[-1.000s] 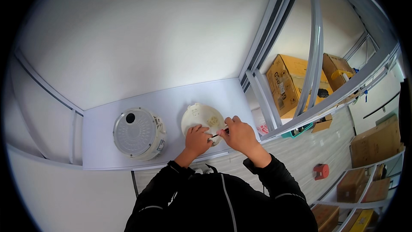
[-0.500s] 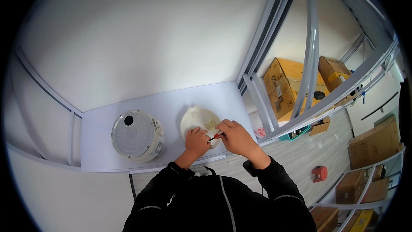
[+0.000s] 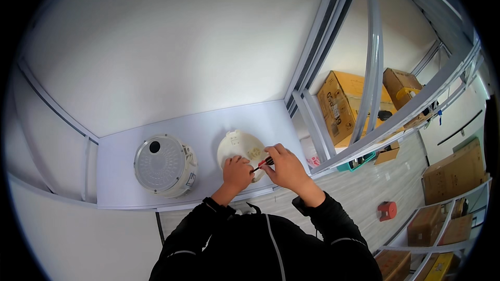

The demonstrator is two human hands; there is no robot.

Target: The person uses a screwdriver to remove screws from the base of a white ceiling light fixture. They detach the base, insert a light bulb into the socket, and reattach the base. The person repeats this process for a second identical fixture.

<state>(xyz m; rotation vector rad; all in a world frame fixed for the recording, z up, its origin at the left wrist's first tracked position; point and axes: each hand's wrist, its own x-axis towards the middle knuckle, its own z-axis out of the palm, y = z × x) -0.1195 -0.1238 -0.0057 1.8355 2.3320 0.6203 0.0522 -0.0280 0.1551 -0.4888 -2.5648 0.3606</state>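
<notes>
A shallow, round cream-coloured cover [image 3: 235, 142] lies hollow side up on the white table, with small yellowish parts [image 3: 254, 153] inside it. My left hand [image 3: 238, 173] is closed over its near edge, fingertips inside the rim. In my right hand [image 3: 287, 168] is a red and black screwdriver [image 3: 267, 161], gripped by the handle between thumb and fingers. Its thin shaft slants down to the left, to the near part of the cover beside my left fingers. Those fingers hide where the tip ends.
Left on the table [image 3: 117, 177] stands a round white housing [image 3: 160, 165] with a grey ribbed lid and a black round spot. A grey metal frame [image 3: 319, 125] rises at the right. Beyond it are cardboard boxes [image 3: 346, 106], a teal crate [image 3: 357, 162] and a red stool [image 3: 387, 211].
My right fingers have shifted around the screwdriver, and more of its handle shows. The left hand stays on the cover. The whole view has moved slightly.
</notes>
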